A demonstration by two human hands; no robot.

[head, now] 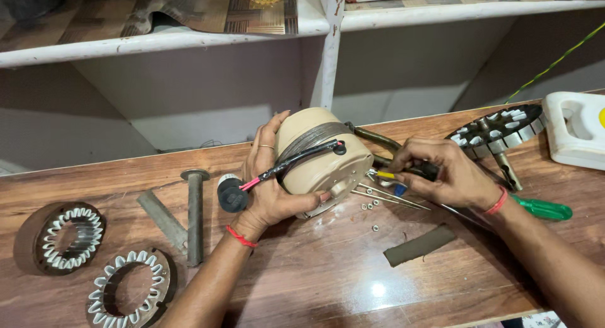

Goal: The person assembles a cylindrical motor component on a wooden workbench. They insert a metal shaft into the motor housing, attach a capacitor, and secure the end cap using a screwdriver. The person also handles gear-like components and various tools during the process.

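Two hands meet at a beige fan motor housing (321, 156) standing on edge on the wooden surface (328, 277). The left hand (271, 186) is wrapped around its near side, fingers clamped on the casing and its black cable (296, 161). Just right of the housing, the right hand (444, 173) is closed on a yellow-handled tool (394, 175) pointed at its face. Small nuts (370, 207) lie below; stator rings (66, 236) rest far left.

Bare forearms, threads and a ring
Left hand (272, 188) wears a thin ring and red wrist thread; right hand (450, 177) a red thread.
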